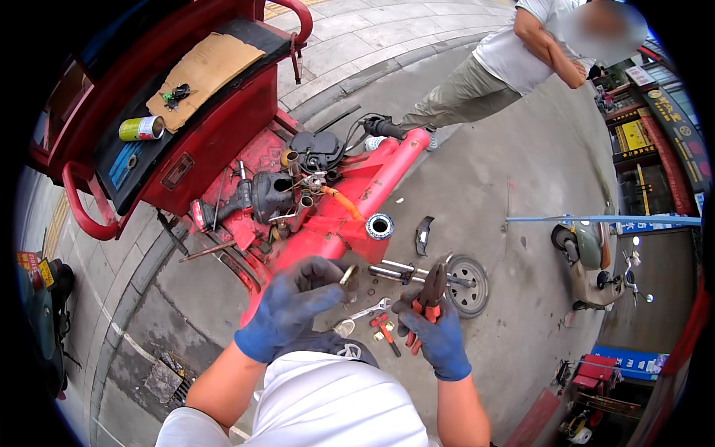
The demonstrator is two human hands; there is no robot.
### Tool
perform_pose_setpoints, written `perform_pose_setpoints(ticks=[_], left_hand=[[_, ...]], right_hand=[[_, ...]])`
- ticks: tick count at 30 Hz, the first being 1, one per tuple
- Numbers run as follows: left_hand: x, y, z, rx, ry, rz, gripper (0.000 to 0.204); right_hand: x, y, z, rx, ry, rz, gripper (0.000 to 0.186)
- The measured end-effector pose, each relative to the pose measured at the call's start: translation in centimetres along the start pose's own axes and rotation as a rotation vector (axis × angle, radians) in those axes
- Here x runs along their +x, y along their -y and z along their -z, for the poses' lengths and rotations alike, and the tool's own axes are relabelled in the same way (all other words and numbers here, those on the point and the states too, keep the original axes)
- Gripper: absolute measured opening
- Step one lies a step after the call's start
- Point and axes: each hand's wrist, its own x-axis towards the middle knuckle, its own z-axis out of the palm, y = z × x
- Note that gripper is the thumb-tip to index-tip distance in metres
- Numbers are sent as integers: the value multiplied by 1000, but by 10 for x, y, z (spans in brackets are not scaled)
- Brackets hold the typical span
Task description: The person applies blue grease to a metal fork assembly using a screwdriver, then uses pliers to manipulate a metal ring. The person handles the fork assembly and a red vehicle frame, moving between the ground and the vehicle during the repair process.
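Note:
My left hand (287, 304), in a blue work glove with a dark palm, is raised in front of the red vehicle frame. Between its thumb and fingers it pinches a small brass-coloured metal piece (348, 275), whose exact kind is too small to tell. My right hand (439, 337), gloved alike, is wrapped round the red handles of a pair of pliers (430, 290); their dark jaws point up and away from me. Just beyond my hands is the open end of the frame's steering tube (379, 226), with a greasy ring around its mouth.
On the ground lie a front fork with a wheel (468, 287), an adjustable wrench (374, 307), a red hammer (383, 332) and a curved black part (424, 235). A cordless drill (223, 210) rests on the red frame. A can (141, 129) and cardboard (212, 71) sit on the seat. A person (514, 59) stands opposite.

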Motion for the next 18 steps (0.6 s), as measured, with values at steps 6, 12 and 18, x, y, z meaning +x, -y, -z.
perform_pose_setpoints(ticks=[6,12,18], left_hand=[[87,-2,1,764,-138,-536,62],[109,10,-9,871,-11,-519,65],[111,12,-6,872,40,-510,66]], right_hand=[[-15,-38,32,138,-206,-33,30],[-38,-70,51,153,-355,-79,31],[-35,-76,49,173,-382,-121,31]])
